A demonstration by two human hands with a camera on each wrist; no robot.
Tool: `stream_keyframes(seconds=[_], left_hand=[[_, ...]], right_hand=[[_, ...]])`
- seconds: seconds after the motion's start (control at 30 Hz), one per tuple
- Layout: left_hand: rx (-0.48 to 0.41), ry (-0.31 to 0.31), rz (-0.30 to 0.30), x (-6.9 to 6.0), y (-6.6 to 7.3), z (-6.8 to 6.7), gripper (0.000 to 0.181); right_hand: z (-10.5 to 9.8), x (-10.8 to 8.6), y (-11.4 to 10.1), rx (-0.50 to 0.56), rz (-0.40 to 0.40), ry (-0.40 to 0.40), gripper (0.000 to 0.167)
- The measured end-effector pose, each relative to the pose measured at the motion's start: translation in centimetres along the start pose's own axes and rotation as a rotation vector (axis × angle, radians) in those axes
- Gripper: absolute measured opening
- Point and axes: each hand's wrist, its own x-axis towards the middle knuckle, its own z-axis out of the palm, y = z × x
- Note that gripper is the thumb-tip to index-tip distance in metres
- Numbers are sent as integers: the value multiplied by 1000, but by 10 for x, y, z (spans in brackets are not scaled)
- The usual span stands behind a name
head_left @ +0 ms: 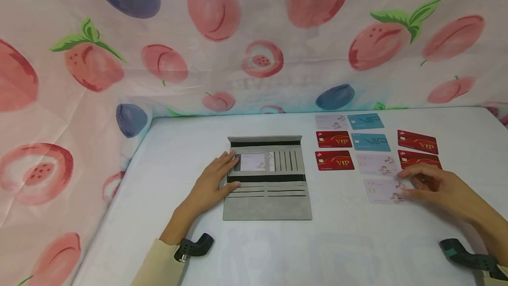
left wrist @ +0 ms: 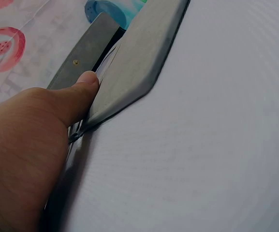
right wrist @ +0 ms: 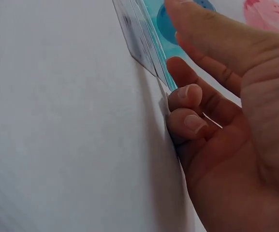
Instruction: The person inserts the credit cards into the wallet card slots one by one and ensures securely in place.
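**Grey wallet laid out flat, left hand on it, right hand over by the VIP cards**

So the grey wallet [head_left: 267,208] lay unfolded around the middle of the white desk [head_left: 317,250], well in from the far edge. The left hand [head_left: 212,182] rested along its left side, fingers fairly straight on the upper half and thumb on the lower, more of a flat press than a grip. A pale floral card [head_left: 252,162] sat in the wallet's window, and a narrow strip with the same print [head_left: 271,161] showed just beside it, next to a row of upright slots.

The loose cards were all on the right half of the desk, toward the far right corner. Left column, from the far edge down: a pale card [head_left: 331,122], then an upper red VIP card [head_left: 334,139] and a lower red VIP card [head_left: 334,160]. Middle column: two blue VIP cards [head_left: 371,142], then two more pale ones [head_left: 382,191]. Right column: another red pair [head_left: 417,142], the nearer one partly hidden by the right hand [head_left: 440,186].

That hand had thumb and index finger apart at the right end of the nearest pale card, other fingers loosely bent. Couldn't tell if it actually touched the card. Fruit-print fabric [head_left: 309,63] hung behind the far edge.
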Motion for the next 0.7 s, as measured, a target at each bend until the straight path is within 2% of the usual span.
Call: stream_keyframes(seconds=[0.2, 0.43, 0.7], left_hand=[[0, 11, 17, 0, 0, 1, 68], [3, 5, 21, 2, 1, -1, 67], [1, -1, 7, 0, 0, 1, 66]], right_hand=[[1, -2, 4, 24, -58, -3, 43], [1, -2, 4, 7, -35, -20, 52], [2, -2, 1, -20, -57, -49, 63]])
